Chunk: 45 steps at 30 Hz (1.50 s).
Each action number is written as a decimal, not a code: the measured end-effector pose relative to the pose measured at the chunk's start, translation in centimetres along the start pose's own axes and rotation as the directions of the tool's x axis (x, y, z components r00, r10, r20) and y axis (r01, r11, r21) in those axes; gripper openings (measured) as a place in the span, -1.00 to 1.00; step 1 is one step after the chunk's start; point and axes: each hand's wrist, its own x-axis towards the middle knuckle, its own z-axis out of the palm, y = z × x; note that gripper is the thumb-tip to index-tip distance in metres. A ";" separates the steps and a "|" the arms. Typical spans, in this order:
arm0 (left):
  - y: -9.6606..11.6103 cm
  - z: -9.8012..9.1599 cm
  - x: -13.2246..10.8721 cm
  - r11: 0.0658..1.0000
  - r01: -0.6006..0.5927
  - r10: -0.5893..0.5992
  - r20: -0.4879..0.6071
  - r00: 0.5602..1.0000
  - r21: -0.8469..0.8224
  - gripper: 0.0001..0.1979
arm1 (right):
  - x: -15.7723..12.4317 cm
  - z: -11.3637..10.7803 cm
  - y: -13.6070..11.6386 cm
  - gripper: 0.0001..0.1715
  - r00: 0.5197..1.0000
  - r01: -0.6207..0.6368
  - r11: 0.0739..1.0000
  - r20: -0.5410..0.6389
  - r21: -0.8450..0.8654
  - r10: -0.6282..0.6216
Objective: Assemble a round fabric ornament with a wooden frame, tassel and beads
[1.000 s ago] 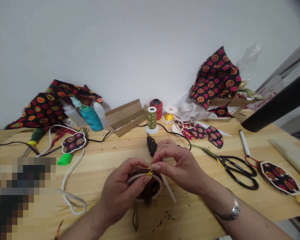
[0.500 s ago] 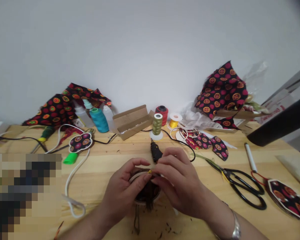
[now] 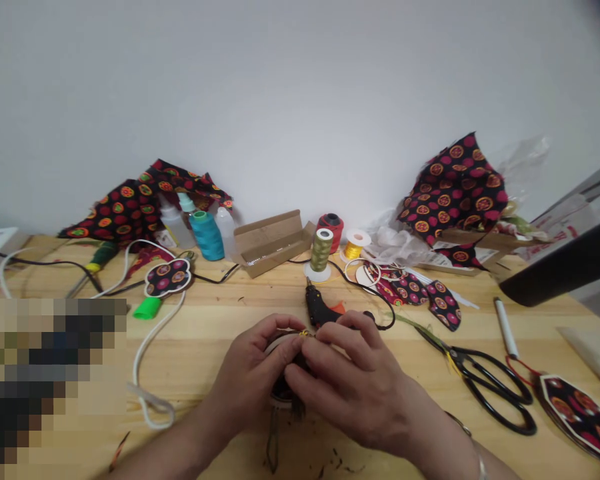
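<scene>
My left hand [image 3: 247,373] is closed around the left edge of a round, dark fabric-covered disc [image 3: 279,393] with a pale rim. Its thumb and index finger pinch near the top, where a bit of yellow cord [image 3: 305,333] shows. My right hand [image 3: 360,383] has its bent fingers at the same spot, over the disc's right side; what its fingertips grip is hidden. A dark fringe [image 3: 298,408] and a thin loop [image 3: 273,440] hang below the disc. Just beyond my hands lies a black hot glue gun [image 3: 323,308].
Black-handled scissors [image 3: 495,383] and an octagonal fabric-covered fan [image 3: 577,413] lie right. Behind stand thread spools [image 3: 321,253], a cardboard box [image 3: 273,247] and bottles [image 3: 225,230]. Left are a white cable [image 3: 143,360], a flower-shaped piece [image 3: 167,277] and a green cap [image 3: 147,308].
My right hand has shifted left and its fingers have curled in lower over the disc. More of the glue gun shows. The whole view has moved slightly.
</scene>
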 end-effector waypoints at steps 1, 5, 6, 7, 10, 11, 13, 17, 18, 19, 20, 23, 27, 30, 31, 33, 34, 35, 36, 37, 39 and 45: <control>0.0 0.0 0.0 1.000 -0.009 0.010 -0.012 1.000 0.024 -0.86 | 0.0 0.0 -0.2 -0.79 1.000 0.017 1.000 0.015 -0.012 -0.016; 0.0 -0.1 0.0 0.999 0.007 -0.007 0.001 1.000 0.050 -0.85 | 0.2 -0.1 -0.8 -0.72 0.995 0.063 0.996 0.075 -0.061 -0.058; 0.0 -0.1 0.0 0.999 0.006 -0.006 0.002 1.000 0.053 -0.85 | 0.2 -0.1 -0.8 -0.69 0.994 0.072 0.995 0.089 -0.066 -0.066; 0.0 -0.1 0.0 0.998 0.001 -0.001 0.000 1.000 0.059 -0.84 | 0.2 -0.1 -0.9 -0.67 0.992 0.083 0.995 0.100 -0.063 -0.076; 0.2 0.0 0.1 0.995 -0.022 0.023 -0.012 1.000 0.097 -0.83 | 0.2 0.1 -0.7 -0.68 0.993 0.076 0.997 0.090 -0.034 -0.073; 0.3 0.0 0.1 0.993 -0.035 0.036 -0.009 0.999 0.111 -0.83 | 0.1 0.2 -0.5 -0.72 0.996 0.048 0.999 0.072 -0.005 -0.048; 0.4 0.0 0.2 0.989 -0.066 0.064 0.017 0.998 0.132 -0.83 | 0.0 0.4 -0.1 -0.80 0.998 -0.067 0.992 0.025 0.110 0.065; 0.2 0.1 0.1 0.993 -0.043 0.040 0.029 0.999 0.110 -0.80 | -0.2 0.7 0.7 -0.80 0.896 -0.359 0.790 -0.053 0.497 0.441; 0.1 0.1 0.0 0.994 -0.029 0.027 0.025 0.999 0.104 -0.80 | -0.2 0.8 0.9 -0.82 0.845 -0.404 0.703 -0.055 0.586 0.531; 0.0 0.1 0.0 0.995 -0.022 0.019 0.027 0.999 0.100 -0.79 | -0.1 0.9 1.1 -0.85 0.788 -0.437 0.605 -0.041 0.666 0.615; -0.1 0.1 0.0 0.995 -0.021 0.018 0.034 0.999 0.102 -0.79 | -0.1 1.0 1.2 -0.89 0.727 -0.461 0.492 -0.004 0.738 0.687; -0.2 0.1 0.1 0.991 -0.028 0.021 0.053 0.998 0.132 -0.79 | 0.0 1.4 1.5 -0.98 0.545 -0.491 0.102 0.213 0.865 0.811; -0.1 0.4 -0.1 0.991 0.012 -0.016 0.026 1.000 0.131 -0.81 | 0.2 1.7 1.7 -0.83 0.381 -0.453 -0.266 0.455 0.851 0.805; 0.0 0.7 -0.3 0.991 0.013 -0.008 -0.035 0.999 0.136 -0.85 | 0.3 1.7 1.8 -0.77 0.338 -0.425 -0.385 0.538 0.820 0.773; 0.0 0.8 -0.4 0.989 0.005 0.001 -0.044 0.999 0.145 -0.87 | 0.3 1.6 1.8 -0.77 0.328 -0.424 -0.408 0.557 0.809 0.763; 0.1 0.7 -0.3 0.985 -0.012 0.017 -0.028 0.999 0.170 -0.88 | 0.3 1.5 1.9 -0.75 0.307 -0.426 -0.440 0.583 0.791 0.752; 0.1 0.7 -0.3 0.983 -0.019 0.021 -0.013 1.000 0.185 -0.88 | 0.2 1.5 1.9 -0.75 0.298 -0.427 -0.449 0.592 0.784 0.749; 0.1 0.6 -0.2 0.980 -0.023 0.024 0.001 1.000 0.198 -0.87 | 0.2 1.5 2.0 -0.75 0.292 -0.433 -0.456 0.599 0.778 0.746; 0.1 0.5 -0.2 0.978 -0.025 0.022 0.015 1.000 0.207 -0.86 | 0.2 1.5 2.0 -0.76 0.289 -0.444 -0.460 0.609 0.769 0.739; 0.1 0.4 -0.1 0.977 -0.023 0.017 0.030 0.999 0.214 -0.85 | 0.2 1.6 2.1 -0.76 0.287 -0.463 -0.461 0.620 0.757 0.730; 0.0 0.3 0.0 0.975 -0.014 0.002 0.051 0.999 0.223 -0.83 | 0.2 1.9 2.2 -0.80 0.279 -0.519 -0.446 0.638 0.729 0.718; -0.3 0.2 0.0 0.975 0.070 -0.079 0.034 0.996 0.213 -0.77 | -0.5 2.0 2.2 -0.78 0.432 -0.696 0.326 0.010 0.640 0.902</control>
